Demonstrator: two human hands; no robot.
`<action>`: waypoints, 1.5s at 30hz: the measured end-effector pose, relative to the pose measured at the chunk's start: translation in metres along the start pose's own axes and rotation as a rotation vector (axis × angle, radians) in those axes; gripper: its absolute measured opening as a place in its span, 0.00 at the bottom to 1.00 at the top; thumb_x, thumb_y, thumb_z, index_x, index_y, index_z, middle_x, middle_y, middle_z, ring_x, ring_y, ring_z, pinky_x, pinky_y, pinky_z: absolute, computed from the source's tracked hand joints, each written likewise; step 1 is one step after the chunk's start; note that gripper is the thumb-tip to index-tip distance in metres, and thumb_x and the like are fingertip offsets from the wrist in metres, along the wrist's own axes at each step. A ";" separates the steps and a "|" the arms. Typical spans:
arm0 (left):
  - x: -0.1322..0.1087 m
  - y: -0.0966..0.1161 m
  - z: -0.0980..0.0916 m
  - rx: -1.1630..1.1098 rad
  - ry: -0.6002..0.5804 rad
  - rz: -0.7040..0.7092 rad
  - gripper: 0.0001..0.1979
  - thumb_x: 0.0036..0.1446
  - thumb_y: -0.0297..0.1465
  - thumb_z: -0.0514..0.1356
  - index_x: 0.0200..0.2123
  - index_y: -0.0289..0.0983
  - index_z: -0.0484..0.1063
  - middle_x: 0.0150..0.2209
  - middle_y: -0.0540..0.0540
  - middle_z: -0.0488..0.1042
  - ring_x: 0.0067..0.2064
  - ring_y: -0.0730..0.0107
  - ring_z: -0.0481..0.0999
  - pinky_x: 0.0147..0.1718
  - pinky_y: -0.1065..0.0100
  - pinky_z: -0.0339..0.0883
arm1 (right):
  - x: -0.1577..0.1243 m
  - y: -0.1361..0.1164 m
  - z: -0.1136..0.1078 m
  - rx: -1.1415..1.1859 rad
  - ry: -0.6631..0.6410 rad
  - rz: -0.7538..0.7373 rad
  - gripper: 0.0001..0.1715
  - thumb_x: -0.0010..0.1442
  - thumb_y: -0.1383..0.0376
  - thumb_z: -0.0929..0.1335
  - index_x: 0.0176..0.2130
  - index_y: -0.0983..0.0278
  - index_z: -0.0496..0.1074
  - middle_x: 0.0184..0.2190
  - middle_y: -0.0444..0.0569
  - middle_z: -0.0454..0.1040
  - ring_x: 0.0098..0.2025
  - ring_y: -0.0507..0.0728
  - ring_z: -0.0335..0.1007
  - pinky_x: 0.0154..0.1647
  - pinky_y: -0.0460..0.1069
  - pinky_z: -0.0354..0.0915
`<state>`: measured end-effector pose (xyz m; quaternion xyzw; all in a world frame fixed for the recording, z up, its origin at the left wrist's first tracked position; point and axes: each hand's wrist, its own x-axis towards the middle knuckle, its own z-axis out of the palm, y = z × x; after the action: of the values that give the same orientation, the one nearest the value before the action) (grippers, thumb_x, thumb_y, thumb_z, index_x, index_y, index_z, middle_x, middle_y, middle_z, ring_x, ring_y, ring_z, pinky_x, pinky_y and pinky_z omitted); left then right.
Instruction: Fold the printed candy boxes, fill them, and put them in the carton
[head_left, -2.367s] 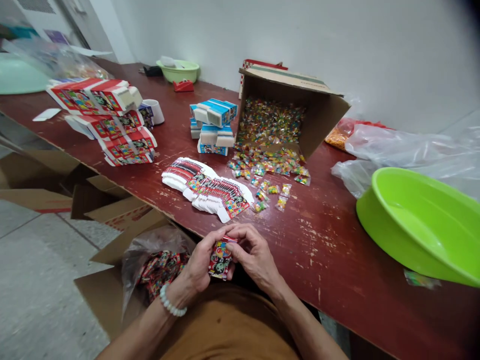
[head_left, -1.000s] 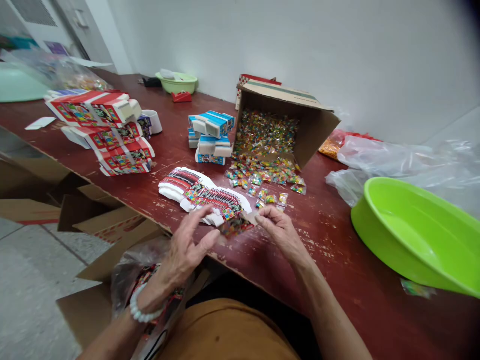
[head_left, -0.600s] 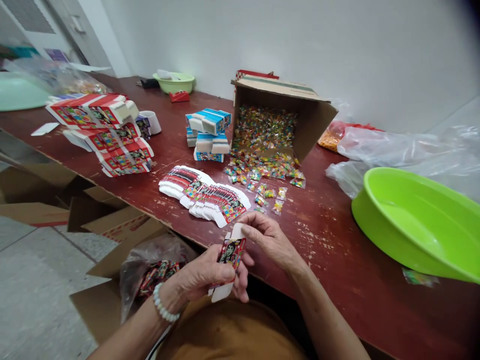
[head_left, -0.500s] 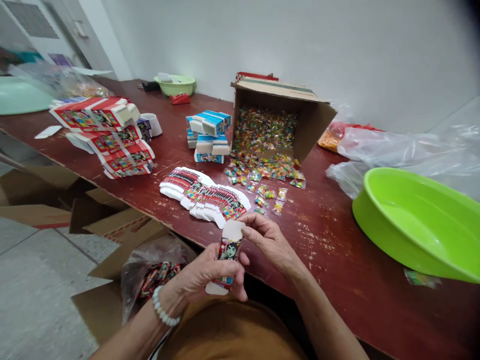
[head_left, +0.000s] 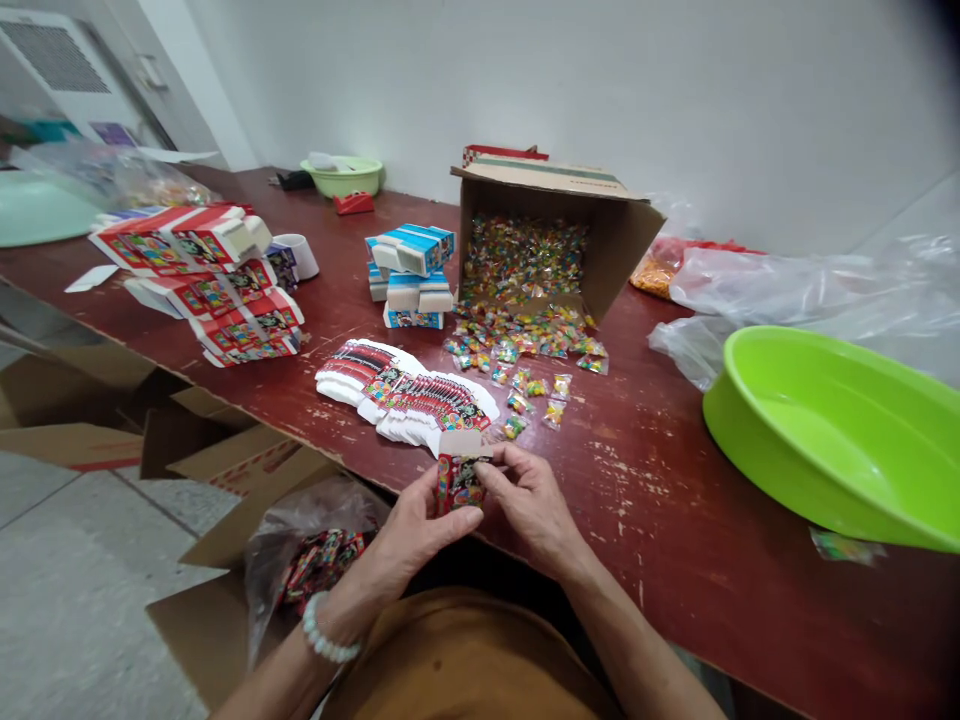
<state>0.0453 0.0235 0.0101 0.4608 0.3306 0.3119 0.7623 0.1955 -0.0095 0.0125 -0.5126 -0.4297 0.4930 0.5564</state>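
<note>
Both hands hold one small red printed carton (head_left: 459, 478) upright at the near edge of the dark red table (head_left: 675, 480). My left hand (head_left: 420, 530) grips its lower left side, fingers wrapped round. My right hand (head_left: 529, 500) pinches its top right, where a white flap stands up. Just beyond lies a fanned row of flat cartons (head_left: 409, 395). Small colourful candy packets (head_left: 525, 345) spill from a tipped cardboard box (head_left: 592, 215) behind them.
A lime green basin (head_left: 840, 430) sits at the right, with clear plastic bags (head_left: 787, 290) behind it. Stacks of red boxes (head_left: 217, 290) and blue boxes (head_left: 409, 275) stand at the left and middle. Below the table edge an open carton holds a bag of finished red packs (head_left: 322, 560).
My right hand took a flat carton from the fanned row and brought it to my left hand. Both hands opened it up and raised it upright near the table edge.
</note>
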 end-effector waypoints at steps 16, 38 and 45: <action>-0.006 0.004 -0.001 0.120 0.216 0.105 0.19 0.53 0.38 0.67 0.46 0.39 0.71 0.35 0.49 0.79 0.35 0.68 0.77 0.35 0.70 0.72 | -0.001 0.014 0.000 0.073 0.050 -0.072 0.11 0.57 0.58 0.73 0.36 0.62 0.74 0.30 0.44 0.73 0.31 0.52 0.65 0.34 0.48 0.62; -0.008 -0.003 0.006 -0.131 0.057 -0.284 0.27 0.61 0.53 0.52 0.54 0.39 0.65 0.25 0.50 0.73 0.17 0.71 0.73 0.16 0.73 0.63 | -0.002 0.014 -0.008 0.029 -0.163 0.003 0.15 0.58 0.54 0.72 0.30 0.63 0.73 0.38 0.49 0.77 0.25 0.51 0.69 0.24 0.46 0.66; -0.004 -0.003 0.002 0.073 -0.018 -0.169 0.38 0.59 0.59 0.47 0.58 0.36 0.66 0.19 0.49 0.72 0.17 0.72 0.70 0.16 0.75 0.61 | 0.003 0.001 -0.002 0.258 -0.229 0.160 0.12 0.57 0.58 0.73 0.33 0.64 0.74 0.40 0.50 0.78 0.21 0.49 0.68 0.20 0.46 0.66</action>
<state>0.0451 0.0185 0.0089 0.4614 0.3725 0.2302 0.7716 0.1979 -0.0069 0.0111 -0.4098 -0.3813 0.6419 0.5240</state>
